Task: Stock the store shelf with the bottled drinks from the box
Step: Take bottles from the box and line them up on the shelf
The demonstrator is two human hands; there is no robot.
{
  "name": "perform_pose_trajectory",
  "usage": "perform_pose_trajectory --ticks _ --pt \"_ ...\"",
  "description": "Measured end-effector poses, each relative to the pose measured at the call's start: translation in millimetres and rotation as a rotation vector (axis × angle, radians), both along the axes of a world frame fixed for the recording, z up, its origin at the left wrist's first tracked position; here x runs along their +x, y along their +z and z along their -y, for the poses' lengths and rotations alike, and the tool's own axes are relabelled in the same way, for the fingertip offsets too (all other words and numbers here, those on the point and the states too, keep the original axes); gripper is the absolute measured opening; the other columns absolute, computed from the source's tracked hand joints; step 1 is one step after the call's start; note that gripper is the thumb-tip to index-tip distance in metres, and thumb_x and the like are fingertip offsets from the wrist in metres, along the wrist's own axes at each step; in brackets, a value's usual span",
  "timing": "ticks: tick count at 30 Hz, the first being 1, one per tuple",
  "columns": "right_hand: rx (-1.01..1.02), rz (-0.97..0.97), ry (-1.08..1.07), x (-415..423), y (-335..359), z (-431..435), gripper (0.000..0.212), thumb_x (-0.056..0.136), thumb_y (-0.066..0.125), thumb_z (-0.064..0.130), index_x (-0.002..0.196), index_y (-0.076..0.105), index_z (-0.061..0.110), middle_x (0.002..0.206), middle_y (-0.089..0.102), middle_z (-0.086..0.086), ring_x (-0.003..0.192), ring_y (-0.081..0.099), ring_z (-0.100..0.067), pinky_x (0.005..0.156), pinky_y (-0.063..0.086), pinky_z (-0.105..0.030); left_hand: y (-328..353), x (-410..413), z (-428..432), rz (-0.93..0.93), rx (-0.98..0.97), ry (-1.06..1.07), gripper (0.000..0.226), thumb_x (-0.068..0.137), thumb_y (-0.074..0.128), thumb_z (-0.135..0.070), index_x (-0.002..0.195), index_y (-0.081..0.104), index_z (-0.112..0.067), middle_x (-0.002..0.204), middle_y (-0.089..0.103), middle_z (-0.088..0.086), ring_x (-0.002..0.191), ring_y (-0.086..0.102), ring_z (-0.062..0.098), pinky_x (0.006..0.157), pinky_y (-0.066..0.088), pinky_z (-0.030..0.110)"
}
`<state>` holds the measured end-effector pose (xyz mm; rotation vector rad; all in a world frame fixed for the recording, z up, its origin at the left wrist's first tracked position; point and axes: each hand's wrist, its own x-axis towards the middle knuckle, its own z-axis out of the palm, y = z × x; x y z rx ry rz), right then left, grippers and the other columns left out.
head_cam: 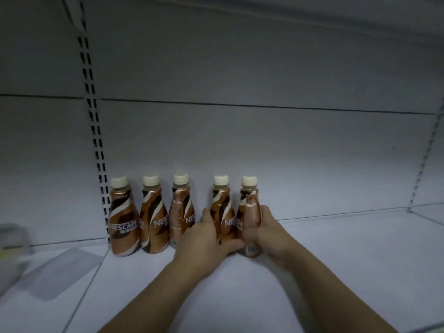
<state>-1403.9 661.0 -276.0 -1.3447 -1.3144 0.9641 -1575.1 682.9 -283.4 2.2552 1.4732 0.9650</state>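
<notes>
In the head view, five brown bottled coffee drinks with cream caps are standing upright in a row at the far edge of the white shelf [336, 260], against the back panel [240, 152]. The three left bottles [153, 224] are sitting close together just right of the slotted upright [96, 131]. The left hand [206, 241] is wrapping around the lower body of the fourth bottle [222, 212], fingers closed on it. The right hand [266, 231] is gripping the fifth bottle [249, 212] from its right side, thumb across the front. These two bottles are touching each other, a little apart from the other three. A blurred pale object [12, 248] is lying at the far left.
</notes>
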Motion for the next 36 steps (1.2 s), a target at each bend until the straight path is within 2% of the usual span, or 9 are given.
perform_pose_trajectory --ticks 3,7,12,16,19,23,26,32,36 --pt "0.018 -0.047 -0.095 -10.3 -1.3 -19.0 0.064 0.056 0.063 -0.006 0.117 0.048 0.005 0.11 0.061 -0.024 0.102 0.064 -0.038 0.084 0.056 -0.054 0.3 -5.4 -6.4 -0.095 0.02 0.009 0.068 0.075 0.069 -0.051 0.129 0.034 -0.027 0.105 0.065 -0.008 0.093 0.063 0.013 0.081 0.05 0.033" --pt "0.067 -0.052 -0.229 -22.1 -10.3 -25.6 0.06 0.063 0.066 -0.005 0.115 0.046 0.018 0.11 0.061 -0.012 0.098 0.063 -0.026 0.08 0.057 -0.041 1.1 -2.5 -10.0 -0.158 0.142 0.109 0.048 0.084 0.062 -0.044 0.118 0.039 -0.02 0.099 0.064 -0.001 0.089 0.063 0.02 0.078 0.051 0.037" --pt "0.074 0.351 -0.329 -19.8 -11.4 -19.4 0.06 0.062 0.075 0.032 0.115 0.049 0.02 0.112 0.054 -0.009 0.1 0.059 -0.027 0.087 0.053 -0.049 2.9 -5.3 -13.5 -0.134 0.133 0.124 0.055 0.078 0.064 -0.056 0.114 0.041 -0.021 0.104 0.063 0.0 0.092 0.062 0.02 0.071 0.046 0.031" --pt "0.068 0.327 -0.375 -20.0 -18.1 -7.6 0.069 0.071 0.079 0.041 0.127 0.045 0.02 0.119 0.054 -0.006 0.101 0.06 -0.02 0.087 0.055 -0.039 2.3 -8.3 -16.5 -0.078 0.123 0.128 0.054 0.078 0.066 -0.055 0.114 0.045 -0.022 0.106 0.063 -0.001 0.096 0.062 0.018 0.074 0.046 0.03" --pt "0.097 0.363 -0.412 -18.6 -19.8 -0.8 0.065 0.074 0.079 0.039 0.128 0.047 0.022 0.12 0.056 -0.002 0.099 0.061 -0.016 0.077 0.052 -0.025 0.9 -6.1 -14.9 -0.029 0.112 0.151 0.053 0.077 0.068 -0.052 0.114 0.047 -0.022 0.105 0.064 -0.003 0.094 0.062 0.017 0.074 0.046 0.028" --pt "0.141 0.377 -0.42 -18.8 -19.5 2.7 0.062 0.075 0.079 0.037 0.127 0.051 0.021 0.119 0.058 0.002 0.097 0.061 -0.011 0.076 0.05 -0.021 1.8 -5.1 -12.9 -0.021 0.111 0.19 0.052 0.077 0.068 -0.051 0.115 0.047 -0.022 0.104 0.064 -0.004 0.093 0.063 0.016 0.075 0.049 0.029" --pt "0.162 0.344 -0.364 -21.2 -19.7 2.6 0.06 0.074 0.082 0.026 0.126 0.051 0.024 0.115 0.061 0.006 0.09 0.06 -0.003 0.062 0.044 -0.007 3.6 -4.6 -10.4 0.001 0.106 0.204 0.049 0.079 0.068 -0.049 0.113 0.048 -0.021 0.101 0.065 -0.004 0.091 0.064 0.016 0.075 0.051 0.03" --pt "0.213 0.315 -0.346 -31.0 -19.3 1.4 0.054 0.072 0.083 0.013 0.099 0.049 0.045 0.092 0.058 0.023 0.079 0.059 0.008 0.058 0.046 -0.006 3.7 5.0 -2.2 0.105 0.137 0.214 0.059 0.083 0.067 -0.037 0.125 0.03 -0.019 0.102 0.066 -0.003 0.09 0.066 0.015 0.073 0.051 0.028" --pt "0.212 0.327 -0.345 -29.0 -20.7 -1.5 0.055 0.071 0.082 0.01 0.09 0.047 0.049 0.091 0.06 0.023 0.08 0.06 0.014 0.058 0.047 -0.005 3.7 4.0 -5.3 0.099 0.197 0.18 0.047 0.086 0.063 -0.034 0.117 0.03 -0.025 0.093 0.068 -0.005 0.081 0.066 0.01 0.067 0.048 0.025"
